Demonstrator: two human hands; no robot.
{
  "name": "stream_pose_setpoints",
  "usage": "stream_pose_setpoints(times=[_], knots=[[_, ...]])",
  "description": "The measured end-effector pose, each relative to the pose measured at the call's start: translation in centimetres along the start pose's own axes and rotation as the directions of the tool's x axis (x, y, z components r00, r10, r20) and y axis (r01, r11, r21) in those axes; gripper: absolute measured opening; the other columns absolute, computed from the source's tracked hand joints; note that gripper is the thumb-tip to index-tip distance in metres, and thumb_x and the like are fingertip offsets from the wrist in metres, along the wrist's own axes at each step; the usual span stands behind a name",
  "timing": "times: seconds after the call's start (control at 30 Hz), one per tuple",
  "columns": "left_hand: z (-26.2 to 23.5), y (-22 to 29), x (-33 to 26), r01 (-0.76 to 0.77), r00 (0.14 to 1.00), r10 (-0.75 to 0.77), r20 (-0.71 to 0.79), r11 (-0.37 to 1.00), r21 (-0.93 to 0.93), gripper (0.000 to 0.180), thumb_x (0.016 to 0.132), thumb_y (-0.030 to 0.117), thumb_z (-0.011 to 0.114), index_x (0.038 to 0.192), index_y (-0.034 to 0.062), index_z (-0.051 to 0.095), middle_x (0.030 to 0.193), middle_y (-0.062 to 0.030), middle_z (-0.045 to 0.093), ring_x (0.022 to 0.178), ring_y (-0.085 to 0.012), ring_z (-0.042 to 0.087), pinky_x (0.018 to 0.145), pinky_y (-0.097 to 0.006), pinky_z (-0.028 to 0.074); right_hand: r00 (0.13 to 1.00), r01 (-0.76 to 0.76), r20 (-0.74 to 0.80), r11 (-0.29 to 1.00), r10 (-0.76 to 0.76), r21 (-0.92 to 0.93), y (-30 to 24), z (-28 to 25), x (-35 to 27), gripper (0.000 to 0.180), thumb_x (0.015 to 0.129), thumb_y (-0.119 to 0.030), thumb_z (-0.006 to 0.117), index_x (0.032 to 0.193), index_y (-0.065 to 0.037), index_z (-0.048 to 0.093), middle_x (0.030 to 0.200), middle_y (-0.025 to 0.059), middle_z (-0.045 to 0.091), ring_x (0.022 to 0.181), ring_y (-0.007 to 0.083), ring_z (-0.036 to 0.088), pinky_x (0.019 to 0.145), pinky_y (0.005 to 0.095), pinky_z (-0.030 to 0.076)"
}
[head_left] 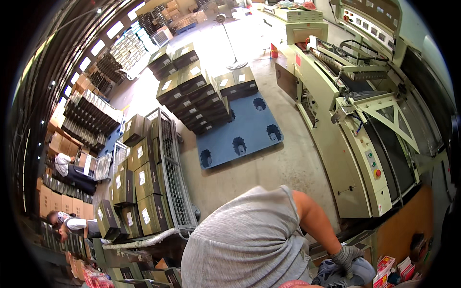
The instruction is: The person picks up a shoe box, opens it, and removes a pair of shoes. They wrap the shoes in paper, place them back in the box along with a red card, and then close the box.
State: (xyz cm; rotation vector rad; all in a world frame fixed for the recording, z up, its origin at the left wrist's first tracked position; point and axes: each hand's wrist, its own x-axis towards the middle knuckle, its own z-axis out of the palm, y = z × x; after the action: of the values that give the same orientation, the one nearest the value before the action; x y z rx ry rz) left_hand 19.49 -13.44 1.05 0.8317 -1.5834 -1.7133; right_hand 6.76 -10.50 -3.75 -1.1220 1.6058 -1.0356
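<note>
Neither my left hand nor my right hand shows in the head view. A co-worker in a grey T-shirt [245, 235] bends over at the lower middle. One arm reaches down to the right, and its grey-gloved hand [346, 259] rests on a grey sneaker [362, 272] at the bottom edge. Its fingers lie over the shoe's upper; how firmly they grip cannot be told. The other hand is hidden. A sliver of something pink [294, 284] shows by the co-worker at the bottom rim; I cannot make out what it is.
Dark green shoe cartons fill a wire cage cart [172, 163] at left. More cartons [192, 91] stand stacked on a blue pallet [216, 144]. A cream machine [331, 158] with a button panel lines the right. Two people [77, 224] work at far left.
</note>
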Motion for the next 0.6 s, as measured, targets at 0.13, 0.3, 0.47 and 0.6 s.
stream_pose_setpoints(times=[0.13, 0.3, 0.47, 0.6], knots=[[1.5, -0.7, 0.2, 0.001, 0.998, -0.005, 0.070, 0.999, 0.050, 0.097, 0.050, 0.042, 0.100, 0.125, -0.0001, 0.054, 0.116, -0.0192, 0.066, 0.111, -0.0307, 0.066, 0.093, -0.040, 0.054, 0.998, -0.064, 0.010, 0.994, 0.063, 0.084, 0.8, 0.8, 0.2, 0.038, 0.105, -0.030, 0.053, 0.130, -0.005, 0.066, 0.113, 0.0075, 0.067, 0.094, 0.0157, 0.059, 0.079, 0.0305, 0.050], [2.3, -2.1, -0.6, 0.062, 0.996, -0.066, 0.053, 0.995, 0.079, 0.102, 0.050, 0.047, 0.098, 0.128, -0.0018, 0.053, 0.118, -0.0207, 0.066, 0.113, -0.0328, 0.065, 0.094, -0.041, 0.053, 0.990, -0.134, -0.011, 0.975, 0.138, 0.175, 2.0, 1.4, -0.7, 0.038, 0.106, -0.031, 0.053, 0.130, -0.006, 0.067, 0.111, 0.0061, 0.068, 0.091, 0.0142, 0.060, 0.077, 0.0295, 0.050], [4.6, -5.8, 1.7, 0.031, 0.986, -0.054, 0.160, 0.990, 0.140, 0.110, 0.057, 0.056, 0.091, 0.140, -0.0022, 0.047, 0.131, -0.0231, 0.059, 0.122, -0.0352, 0.059, 0.102, -0.042, 0.048, 0.965, -0.153, -0.149, 0.928, 0.214, 0.341, 3.8, -0.6, -3.4, 0.038, 0.106, -0.032, 0.053, 0.130, -0.006, 0.068, 0.109, 0.0048, 0.069, 0.088, 0.0127, 0.060, 0.074, 0.0286, 0.051], [2.9, -9.5, 4.5, -0.078, 0.976, 0.026, 0.215, 0.969, 0.236, 0.101, 0.078, 0.059, 0.077, 0.154, 0.0053, 0.037, 0.157, -0.0195, 0.042, 0.142, -0.0309, 0.043, 0.117, -0.044, 0.033, 0.901, -0.128, -0.298, 0.850, 0.315, 0.511, 4.7, -3.2, -10.7, 0.038, 0.107, -0.032, 0.053, 0.130, -0.007, 0.068, 0.108, 0.0037, 0.069, 0.086, 0.0115, 0.061, 0.072, 0.0278, 0.051]])
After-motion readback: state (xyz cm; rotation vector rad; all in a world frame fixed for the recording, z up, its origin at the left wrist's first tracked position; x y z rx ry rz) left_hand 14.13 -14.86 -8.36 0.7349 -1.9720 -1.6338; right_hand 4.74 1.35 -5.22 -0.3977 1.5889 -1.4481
